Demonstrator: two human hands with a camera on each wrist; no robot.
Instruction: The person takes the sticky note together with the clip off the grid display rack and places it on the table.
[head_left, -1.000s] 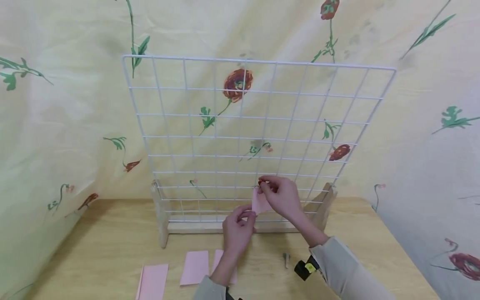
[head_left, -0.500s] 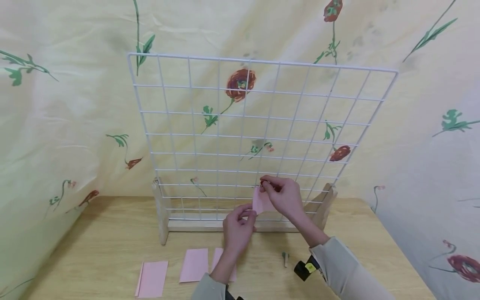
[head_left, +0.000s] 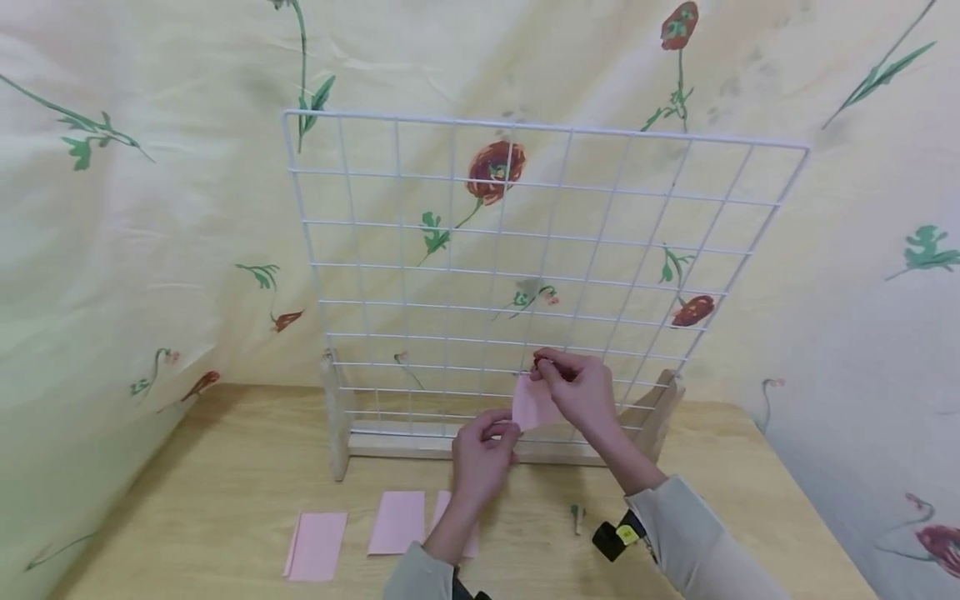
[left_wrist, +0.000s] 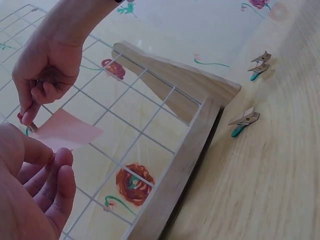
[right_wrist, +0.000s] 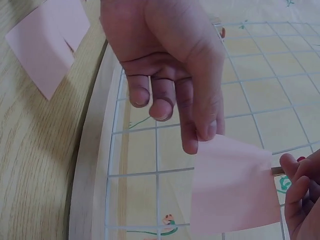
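Observation:
A small pink paper sheet (head_left: 534, 404) lies against the lower part of a white wire grid (head_left: 450, 271). At its lower left corner, my left hand (head_left: 482, 462) pinches it between thumb and fingertip. My right hand (head_left: 583, 393) pinches a red-ended wooden clothespin (right_wrist: 277, 171) at the paper's upper edge. Only the clothespin's wooden tip and red end show between the fingers; its middle is hidden. In the left wrist view the paper (left_wrist: 70, 131) spans several wires between the two hands.
Wooden feet (head_left: 339, 421) and a crossbar (head_left: 401, 446) support the grid. Pink papers (head_left: 317, 546) lie on the table at front left, one partly behind the left forearm. Two green-ended clothespins (left_wrist: 245, 121) lie on the table to the right. A flowered cloth (head_left: 187, 167) hangs behind.
The head view has shifted, so the grid, papers and hands appear slightly farther right. Both hands keep their hold on the paper and clothespin, almost still against the grid.

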